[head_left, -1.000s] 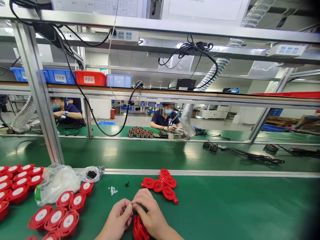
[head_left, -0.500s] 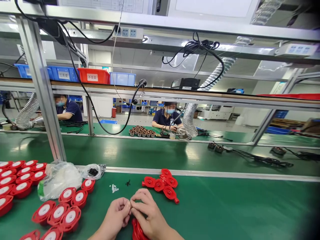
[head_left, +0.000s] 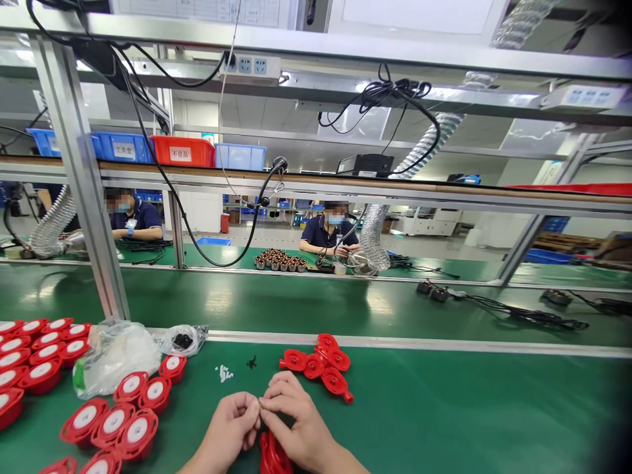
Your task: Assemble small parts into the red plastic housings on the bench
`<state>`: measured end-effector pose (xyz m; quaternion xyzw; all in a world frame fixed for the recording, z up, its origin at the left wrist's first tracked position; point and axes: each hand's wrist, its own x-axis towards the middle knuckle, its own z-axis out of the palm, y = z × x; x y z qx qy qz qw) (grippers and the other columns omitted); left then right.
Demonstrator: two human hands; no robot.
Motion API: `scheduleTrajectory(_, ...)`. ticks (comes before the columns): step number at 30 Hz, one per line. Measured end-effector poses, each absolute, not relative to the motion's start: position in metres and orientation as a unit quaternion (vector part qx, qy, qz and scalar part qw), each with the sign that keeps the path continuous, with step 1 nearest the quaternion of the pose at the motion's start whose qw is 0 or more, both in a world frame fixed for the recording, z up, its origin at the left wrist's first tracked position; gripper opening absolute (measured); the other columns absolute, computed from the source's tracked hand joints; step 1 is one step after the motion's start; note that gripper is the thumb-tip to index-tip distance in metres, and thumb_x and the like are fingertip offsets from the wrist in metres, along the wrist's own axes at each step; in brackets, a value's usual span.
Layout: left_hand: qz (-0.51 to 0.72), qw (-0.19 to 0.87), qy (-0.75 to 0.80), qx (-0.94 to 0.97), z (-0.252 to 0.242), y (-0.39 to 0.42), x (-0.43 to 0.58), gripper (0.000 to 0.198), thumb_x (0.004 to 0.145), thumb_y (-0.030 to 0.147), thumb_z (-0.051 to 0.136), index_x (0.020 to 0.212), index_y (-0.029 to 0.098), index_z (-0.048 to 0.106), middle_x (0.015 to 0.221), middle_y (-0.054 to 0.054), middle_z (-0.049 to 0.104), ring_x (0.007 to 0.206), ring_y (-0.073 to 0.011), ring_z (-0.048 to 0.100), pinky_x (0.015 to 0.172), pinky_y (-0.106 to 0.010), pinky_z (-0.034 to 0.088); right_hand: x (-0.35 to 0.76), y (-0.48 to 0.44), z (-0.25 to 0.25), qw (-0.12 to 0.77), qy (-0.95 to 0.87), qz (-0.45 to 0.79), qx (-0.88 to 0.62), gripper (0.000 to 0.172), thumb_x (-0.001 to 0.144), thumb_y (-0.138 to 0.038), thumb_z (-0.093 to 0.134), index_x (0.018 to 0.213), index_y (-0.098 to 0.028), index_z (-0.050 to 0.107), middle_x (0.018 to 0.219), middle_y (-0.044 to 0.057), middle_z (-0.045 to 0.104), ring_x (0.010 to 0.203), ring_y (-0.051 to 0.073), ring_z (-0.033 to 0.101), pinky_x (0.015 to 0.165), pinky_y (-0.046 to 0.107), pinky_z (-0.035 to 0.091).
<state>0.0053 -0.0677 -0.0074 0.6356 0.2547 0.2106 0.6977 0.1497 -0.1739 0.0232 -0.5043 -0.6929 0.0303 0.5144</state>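
Red cap (head_left: pixel 273 455) under left hand (head_left: pixel 232 428), right hand (head_left: pixel 296 424); five caps (head_left: pixel 336 380) beyond.

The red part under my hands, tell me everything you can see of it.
The red part looks like glossy moulded plastic with curved, layered rims. The picture's bottom edge cuts it off. It lies low between the left hand and right hand, whose fingertips meet above it; the right palm covers its right side. Whether it rests on the green mat or is held, I cannot tell.
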Motion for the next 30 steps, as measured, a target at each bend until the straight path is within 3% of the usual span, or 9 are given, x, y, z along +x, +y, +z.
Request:
scheduleTrajectory(3, 0.223, 0.643, 0.237, 0.693, -0.002, -0.074, 0.002, 0.068, 0.08, 0.085, 0.056, 0.077, 0.017, 0.056, 0.061, 0.002, 0.051, 0.052, -0.0112, 0.042, 0.049, -0.022, 0.031, 0.157, -0.171, 0.019, 0.557, -0.658, 0.023, -0.507, 0.011, 0.093, -0.02, 0.068, 0.084, -0.022, 0.074, 0.078, 0.005, 0.067, 0.086, 0.023, 0.056, 0.081, 0.04, 0.052)
scheduleTrajectory(6, 0.22, 0.554, 0.142, 0.79, -0.006, -0.076, 0.0, 0.057, 0.08, 0.068, 0.071, 0.109, 0.019, 0.064, 0.1, -0.006, 0.064, 0.088, -0.0209, 0.058, 0.076, -0.028, 0.047, 0.166, -0.17, 0.016, 0.598, -0.603, 0.017, -0.528, 0.011, 0.093, -0.023, 0.069, 0.083, -0.022, 0.073, 0.079, 0.004, 0.068, 0.083, 0.022, 0.06, 0.082, 0.039, 0.051)
scheduleTrajectory(8, 0.176, 0.488, 0.074, 0.852, -0.015, -0.075, 0.001, 0.055, 0.075, 0.059, 0.08, 0.115, 0.023, 0.066, 0.111, -0.008, 0.064, 0.104, -0.0267, 0.057, 0.093, -0.035, 0.046, 0.171, -0.169, 0.016, 0.621, -0.563, 0.006, -0.545, 0.015, 0.094, -0.025, 0.068, 0.08, -0.022, 0.071, 0.078, 0.004, 0.068, 0.082, 0.022, 0.061, 0.082, 0.038, 0.051)
scheduleTrajectory(10, 0.146, 0.45, 0.045, 0.88, -0.023, -0.072, 0.002, 0.049, 0.073, 0.054, 0.083, 0.108, 0.023, 0.068, 0.111, -0.009, 0.064, 0.105, -0.0288, 0.058, 0.097, -0.039, 0.046, 0.174, -0.17, 0.017, 0.634, -0.541, -0.005, -0.552, 0.016, 0.094, -0.025, 0.068, 0.078, -0.022, 0.071, 0.077, 0.004, 0.068, 0.081, 0.022, 0.061, 0.081, 0.037, 0.051)
scheduleTrajectory(12, 0.164, 0.456, 0.061, 0.873, -0.025, -0.069, 0.001, 0.051, 0.073, 0.048, 0.083, 0.114, 0.023, 0.065, 0.118, -0.01, 0.063, 0.109, -0.0303, 0.059, 0.101, -0.04, 0.046, 0.173, -0.171, 0.019, 0.635, -0.542, -0.02, -0.551, 0.015, 0.094, -0.024, 0.067, 0.079, -0.022, 0.071, 0.076, 0.003, 0.067, 0.08, 0.022, 0.06, 0.08, 0.037, 0.05)
scheduleTrajectory(16, 0.244, 0.525, 0.132, 0.805, -0.012, -0.067, -0.01, 0.075, 0.082, 0.035, 0.075, 0.146, 0.025, 0.04, 0.143, -0.013, 0.052, 0.134, -0.0321, 0.049, 0.118, -0.045, 0.037, 0.163, -0.176, 0.023, 0.577, -0.625, -0.039, -0.525, 0.011, 0.093, -0.018, 0.066, 0.087, -0.023, 0.074, 0.074, 0.003, 0.065, 0.079, 0.021, 0.054, 0.077, 0.037, 0.049)
scheduleTrajectory(21, 0.291, 0.505, 0.127, 0.802, -0.002, -0.068, -0.018, 0.074, 0.088, 0.024, 0.066, 0.153, 0.029, 0.03, 0.153, -0.013, 0.043, 0.143, -0.0306, 0.042, 0.123, -0.048, 0.031, 0.154, -0.178, 0.022, 0.517, -0.68, -0.022, -0.52, 0.016, 0.093, -0.017, 0.063, 0.087, -0.022, 0.076, 0.068, 0.002, 0.063, 0.073, 0.02, 0.048, 0.07, 0.036, 0.045)
scheduleTrajectory(25, 0.318, 0.496, 0.141, 0.795, -0.005, -0.068, -0.016, 0.087, 0.081, 0.023, 0.075, 0.155, 0.028, 0.029, 0.154, -0.015, 0.043, 0.146, -0.0344, 0.039, 0.123, -0.052, 0.031, 0.156, -0.178, 0.018, 0.501, -0.693, 0.001, -0.519, 0.017, 0.09, -0.014, 0.062, 0.084, -0.022, 0.076, 0.067, 0.002, 0.065, 0.073, 0.021, 0.049, 0.066, 0.034, 0.042)
scheduleTrajectory(30, 0.294, 0.515, 0.165, 0.789, 0.002, -0.064, -0.015, 0.072, 0.08, 0.024, 0.076, 0.145, 0.024, 0.045, 0.147, -0.015, 0.052, 0.139, -0.0355, 0.047, 0.121, -0.053, 0.036, 0.158, -0.179, 0.017, 0.519, -0.671, 0.0, -0.53, 0.017, 0.091, -0.016, 0.063, 0.084, -0.022, 0.077, 0.067, 0.003, 0.064, 0.074, 0.021, 0.048, 0.066, 0.034, 0.041)
